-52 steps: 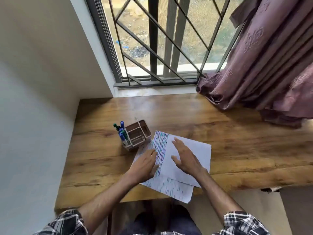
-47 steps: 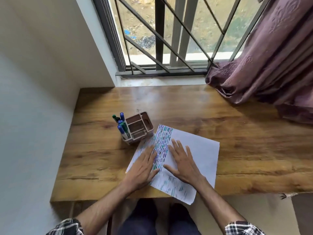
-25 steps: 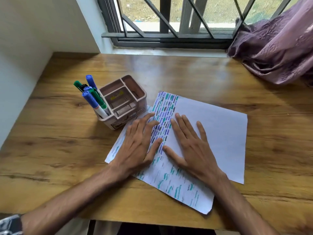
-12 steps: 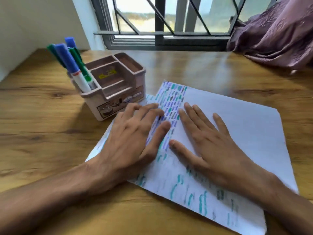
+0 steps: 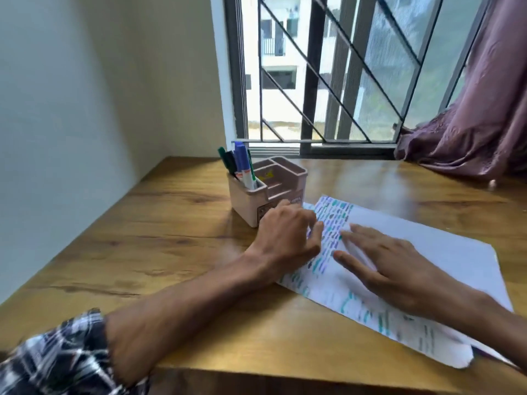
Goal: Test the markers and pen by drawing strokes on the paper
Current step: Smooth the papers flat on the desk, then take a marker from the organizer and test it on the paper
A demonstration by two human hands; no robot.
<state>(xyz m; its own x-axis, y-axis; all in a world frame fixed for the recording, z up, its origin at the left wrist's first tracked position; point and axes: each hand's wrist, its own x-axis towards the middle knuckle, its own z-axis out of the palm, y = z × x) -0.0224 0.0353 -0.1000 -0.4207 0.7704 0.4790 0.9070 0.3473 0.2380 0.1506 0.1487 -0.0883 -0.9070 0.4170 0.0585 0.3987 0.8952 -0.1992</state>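
Wooden desk (image 5: 171,223) by a barred window. Paper (image 5: 427,246), stroke-marked: under both hands. Right hand (image 5: 399,269): spread flat, pressing. Left hand (image 5: 288,238): flat earlier, fingers now bending, holding nothing. Markers (image 5: 242,166): in holder (image 5: 285,181) just beyond the left hand, untouched. A pick-up is likely next.

Two bare hands in shot: the left hand (image 5: 288,238) and the right hand (image 5: 399,269). Down at seven o'clock comes the only clothing on show, a checked sleeve (image 5: 57,357), black and white plaid with grey crossings, blurred, its cuff bunched above the left forearm (image 5: 185,306), which is uncovered. The right forearm (image 5: 507,323) runs uncovered to the frame edge at four o'clock.
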